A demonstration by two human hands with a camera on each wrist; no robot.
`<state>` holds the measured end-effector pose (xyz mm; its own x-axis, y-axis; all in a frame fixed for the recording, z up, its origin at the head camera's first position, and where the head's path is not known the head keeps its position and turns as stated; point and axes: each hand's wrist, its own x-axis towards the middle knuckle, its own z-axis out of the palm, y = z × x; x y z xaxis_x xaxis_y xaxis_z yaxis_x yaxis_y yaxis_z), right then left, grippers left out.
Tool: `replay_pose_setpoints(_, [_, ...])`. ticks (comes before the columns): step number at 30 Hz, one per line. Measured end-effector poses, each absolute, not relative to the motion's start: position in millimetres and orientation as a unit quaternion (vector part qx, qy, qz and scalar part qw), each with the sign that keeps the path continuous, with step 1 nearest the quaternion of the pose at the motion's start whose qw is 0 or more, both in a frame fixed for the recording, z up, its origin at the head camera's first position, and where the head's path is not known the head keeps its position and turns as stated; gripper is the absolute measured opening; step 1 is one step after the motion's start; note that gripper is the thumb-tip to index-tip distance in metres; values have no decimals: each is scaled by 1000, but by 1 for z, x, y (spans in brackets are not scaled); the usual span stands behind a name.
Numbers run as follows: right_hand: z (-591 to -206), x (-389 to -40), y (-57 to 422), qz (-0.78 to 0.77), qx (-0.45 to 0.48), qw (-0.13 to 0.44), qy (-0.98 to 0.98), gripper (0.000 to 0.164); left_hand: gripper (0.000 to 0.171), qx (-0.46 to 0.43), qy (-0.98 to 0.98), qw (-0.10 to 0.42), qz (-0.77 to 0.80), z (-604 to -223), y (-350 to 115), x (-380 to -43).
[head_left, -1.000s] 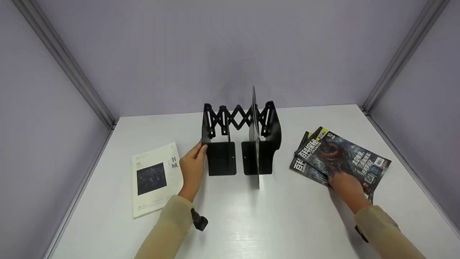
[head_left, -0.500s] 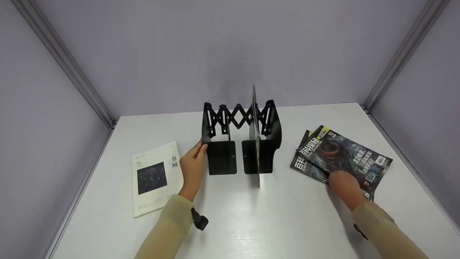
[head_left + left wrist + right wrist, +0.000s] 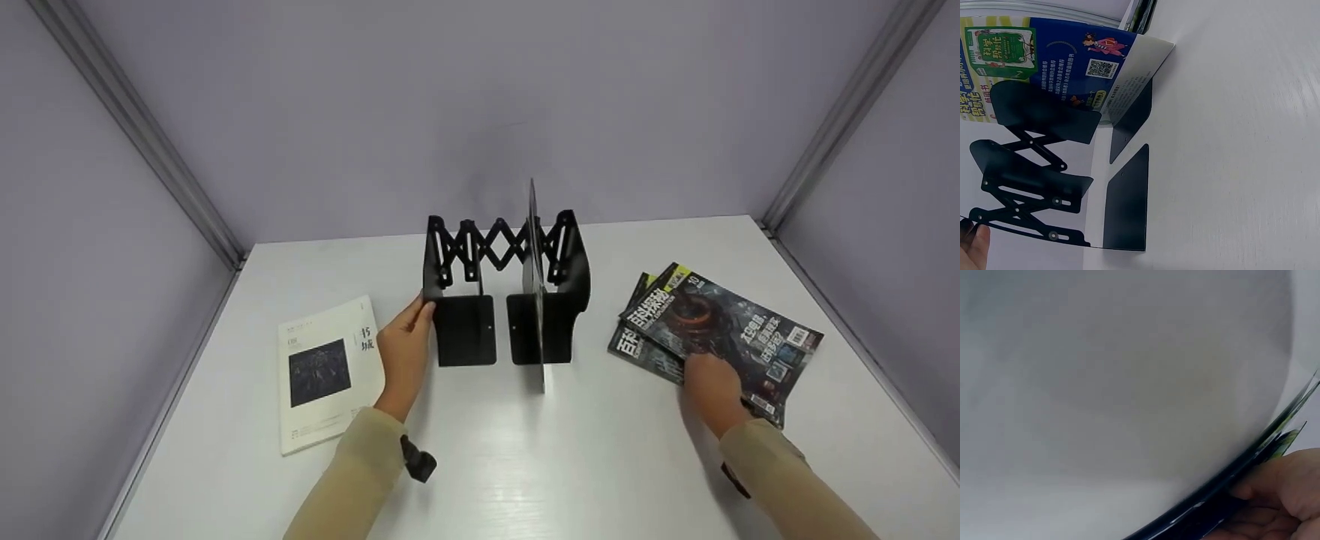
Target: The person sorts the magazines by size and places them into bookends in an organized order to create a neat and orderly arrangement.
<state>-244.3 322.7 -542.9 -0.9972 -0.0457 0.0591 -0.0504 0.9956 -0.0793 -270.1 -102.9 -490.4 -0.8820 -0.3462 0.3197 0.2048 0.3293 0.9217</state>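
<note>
A black expandable bookend (image 3: 464, 331) with a scissor lattice stands mid-table. My left hand (image 3: 403, 360) holds its left end panel, thumb in front. One thin magazine (image 3: 1078, 56), blue and yellow in the left wrist view, stands upright in the right section. On the right, a dark magazine (image 3: 739, 326) with a red ring on its cover overlaps a second dark magazine (image 3: 646, 356). My right hand (image 3: 714, 390) grips the near left edge of the pile. In the right wrist view the thumb lies along the dark edges with fingers curled below; which magazines it holds I cannot tell.
A cream-coloured magazine (image 3: 319, 375) with a dark square picture lies flat left of my left hand. The white table (image 3: 495, 465) meets a pale wall (image 3: 487, 112) behind the bookend, with side walls left and right.
My right wrist and forearm have shifted slightly left, and the near corner of the dark top magazine shows more. My left hand and the bookend look unmoved.
</note>
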Motion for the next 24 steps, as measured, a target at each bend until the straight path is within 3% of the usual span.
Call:
replay_pose_setpoints(12, [-541, -241, 336, 113, -7, 133, -985, 20, 28, 37, -779, 259, -571, -489, -102, -269])
replay_pose_setpoints(19, [-535, -231, 339, 149, 4, 224, -963, 9, 30, 34, -775, 254, -577, -490, -101, -269])
replay_pose_setpoints(24, [-530, -225, 341, 158, 3, 263, -952, 10, 30, 37, -778, 256, -572, -490, -101, -269])
